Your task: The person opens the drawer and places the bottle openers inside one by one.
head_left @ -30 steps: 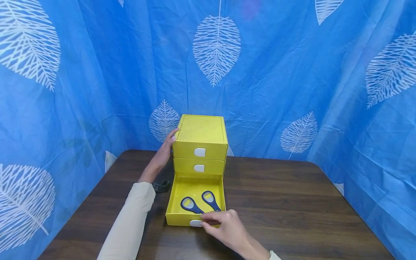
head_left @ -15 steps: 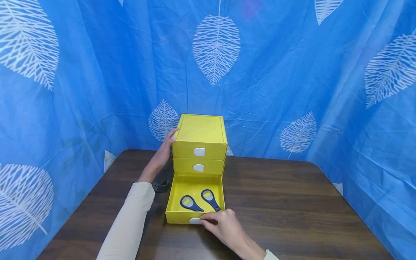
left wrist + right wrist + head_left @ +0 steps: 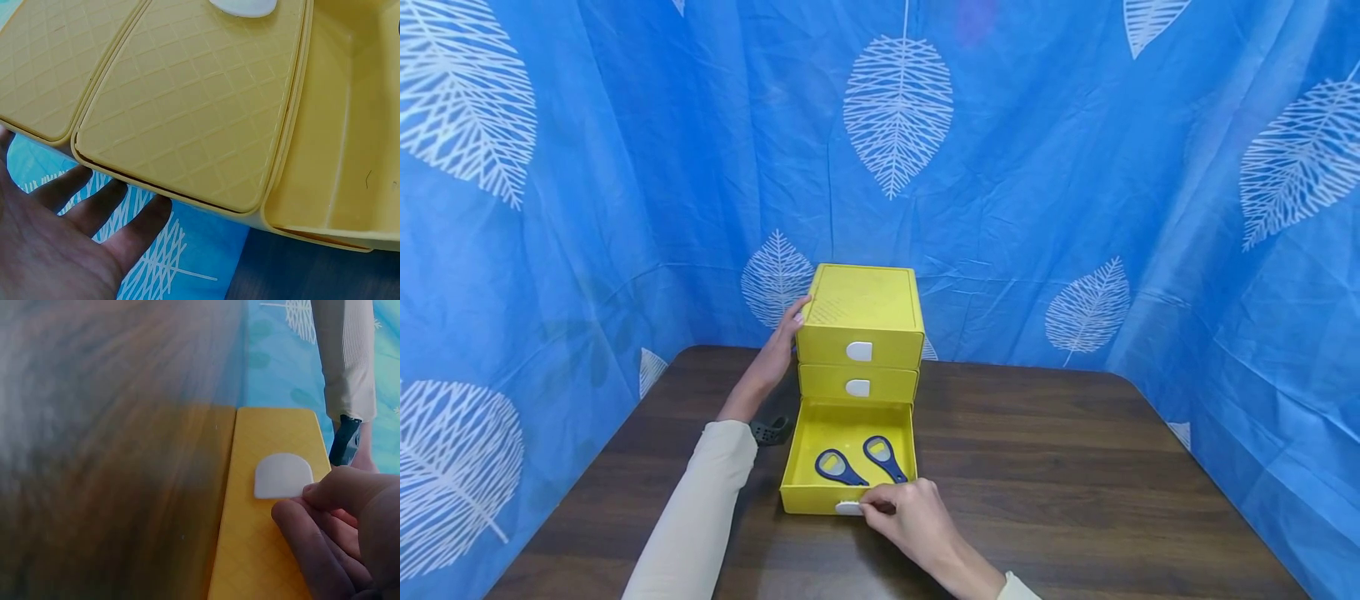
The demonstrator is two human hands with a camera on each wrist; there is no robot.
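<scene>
A yellow drawer unit (image 3: 865, 300) stands on the table with its bottom drawer (image 3: 820, 500) pulled out. Inside lie two blue-rimmed bottle openers, a left one (image 3: 841, 468) and a right one (image 3: 885, 458), heads toward the back. My left hand (image 3: 773, 358) rests against the unit's left side; in the left wrist view its fingers (image 3: 147, 225) are extended and spread along that side. My right hand (image 3: 917, 521) is at the bottom drawer's front, thumb and index finger pinching the edge of its white handle (image 3: 284, 477).
Two upper drawers, a top one (image 3: 895, 346) and a middle one (image 3: 891, 383), are closed. The dark wooden table (image 3: 1075, 475) extends on both sides. A blue curtain (image 3: 1000, 167) with white leaf prints hangs behind. A dark wrist strap (image 3: 770, 430) is on the left arm.
The bottom drawer has slid slightly inward, and the bottle openers and my right hand have moved back with it. My left hand has stayed at the unit's side.
</scene>
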